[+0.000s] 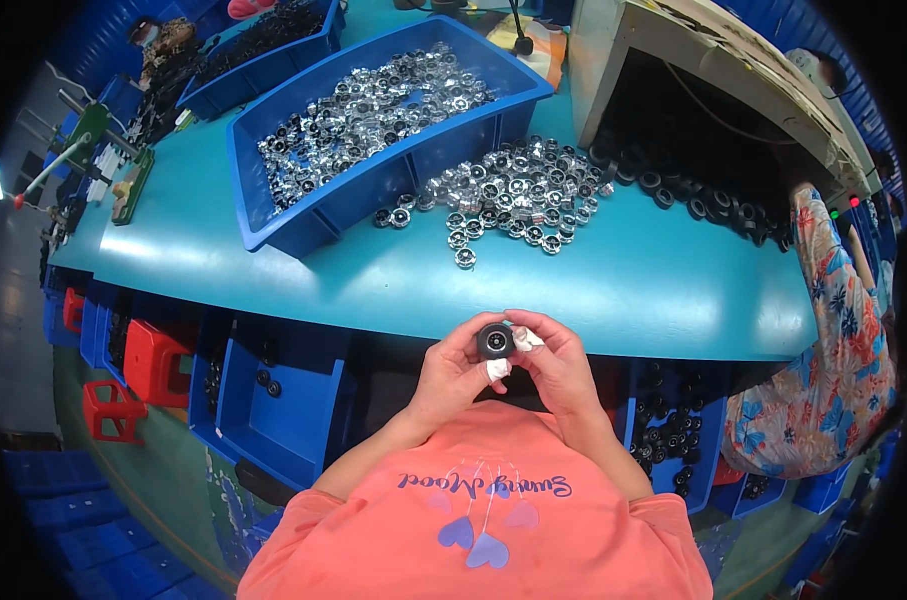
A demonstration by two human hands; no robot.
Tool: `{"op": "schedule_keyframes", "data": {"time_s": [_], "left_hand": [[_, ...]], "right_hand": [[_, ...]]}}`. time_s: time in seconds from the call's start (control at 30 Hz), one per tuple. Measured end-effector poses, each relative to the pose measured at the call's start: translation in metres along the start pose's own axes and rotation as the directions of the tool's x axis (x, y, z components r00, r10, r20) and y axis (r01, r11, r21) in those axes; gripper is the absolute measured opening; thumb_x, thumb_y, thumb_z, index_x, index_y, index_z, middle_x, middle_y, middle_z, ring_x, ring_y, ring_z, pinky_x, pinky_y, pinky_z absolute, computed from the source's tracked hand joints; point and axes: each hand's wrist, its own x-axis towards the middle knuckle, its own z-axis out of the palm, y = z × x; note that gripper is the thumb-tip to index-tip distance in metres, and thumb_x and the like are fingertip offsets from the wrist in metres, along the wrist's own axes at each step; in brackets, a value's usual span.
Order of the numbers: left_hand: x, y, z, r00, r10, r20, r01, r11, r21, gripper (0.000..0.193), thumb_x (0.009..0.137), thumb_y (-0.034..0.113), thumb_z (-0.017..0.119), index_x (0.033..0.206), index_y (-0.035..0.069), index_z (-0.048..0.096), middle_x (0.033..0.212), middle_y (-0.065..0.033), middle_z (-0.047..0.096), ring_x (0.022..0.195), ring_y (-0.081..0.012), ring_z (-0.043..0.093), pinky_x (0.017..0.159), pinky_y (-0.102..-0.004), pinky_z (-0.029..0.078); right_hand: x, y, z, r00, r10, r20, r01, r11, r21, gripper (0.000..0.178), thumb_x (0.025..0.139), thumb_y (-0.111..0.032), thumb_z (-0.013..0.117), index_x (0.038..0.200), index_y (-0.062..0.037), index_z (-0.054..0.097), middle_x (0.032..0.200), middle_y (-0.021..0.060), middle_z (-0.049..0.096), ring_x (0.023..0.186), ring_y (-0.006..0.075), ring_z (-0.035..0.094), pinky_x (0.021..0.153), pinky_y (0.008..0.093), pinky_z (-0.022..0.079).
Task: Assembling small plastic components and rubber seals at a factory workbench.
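A small black toy wheel (495,341) with a silvery hub is held between my two hands, just off the table's near edge and in front of my chest. My left hand (448,372) closes on it from the left, fingers curled behind and thumb below. From the other side, my right hand (561,368) grips the same wheel with bent fingers. White wrapping covers both thumb tips. Closest to my hands on the table lies a loose pile of shiny chrome wheel hubs (518,190).
A blue bin (303,232) of chrome hubs stands on the teal table (373,290). Black tyres (708,200) spill from a box-like housing (605,50) at the right. Below the edge are an open blue drawer (273,425) and a bin of black wheels (663,420). Someone in floral cloth (823,390) sits rightward.
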Motion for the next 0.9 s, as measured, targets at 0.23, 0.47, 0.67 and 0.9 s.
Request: {"op": "schedule_keyframes", "data": {"time_s": [0.23, 0.47, 0.67, 0.9], "left_hand": [[-0.002, -0.004, -0.005, 0.999, -0.016, -0.044, 0.018, 0.999, 0.045, 0.059, 0.094, -0.003, 0.076, 0.148, 0.002, 0.051, 0.123, -0.0108, 0.069, 0.111, -0.0204, 0.073, 0.077, -0.0298, 0.066], [-0.024, 0.037, -0.033, 0.957, 0.162, -0.24, -0.059, 0.921, 0.386, 0.057, 0.082, -0.002, 0.083, 0.133, 0.004, 0.059, 0.114, -0.0071, 0.069, 0.103, -0.017, 0.07, 0.085, -0.0319, 0.06], [-0.128, 0.081, -0.179, 0.841, 0.377, -0.388, 0.368, 0.127, 0.921, 0.063, 0.075, -0.004, 0.081, 0.133, 0.008, 0.062, 0.111, -0.0145, 0.067, 0.101, -0.0349, 0.068, 0.09, -0.04, 0.057], [-0.133, 0.077, -0.169, 0.759, 0.533, -0.374, 0.385, 0.096, 0.918, 0.071, 0.078, -0.007, 0.074, 0.145, 0.01, 0.059, 0.107, -0.0168, 0.065, 0.097, -0.036, 0.065, 0.084, -0.043, 0.053]], "right_hand": [[0.002, 0.006, -0.002, 1.0, -0.009, 0.003, 0.009, 1.0, -0.027, 0.032, 0.106, -0.011, 0.062, 0.134, 0.0039, 0.067, 0.111, 0.0095, 0.074, 0.09, 0.015, 0.072, 0.084, 0.0305, 0.059], [0.012, -0.006, -0.016, 0.974, -0.225, 0.006, 0.208, 0.889, -0.408, 0.03, 0.1, -0.004, 0.065, 0.129, -0.0031, 0.072, 0.11, 0.0067, 0.073, 0.094, 0.014, 0.07, 0.083, 0.0285, 0.058], [0.061, -0.101, -0.086, 0.786, -0.614, 0.068, 0.305, 0.29, -0.907, 0.028, 0.091, -0.01, 0.074, 0.119, -0.0046, 0.075, 0.108, 0.012, 0.071, 0.084, 0.022, 0.07, 0.077, 0.0348, 0.057], [0.17, -0.152, -0.136, 0.761, -0.645, 0.065, 0.041, -0.053, -0.998, 0.048, 0.087, -0.02, 0.078, 0.134, -0.0188, 0.068, 0.112, 0.0156, 0.068, 0.094, 0.0345, 0.071, 0.087, 0.0455, 0.058]]}}
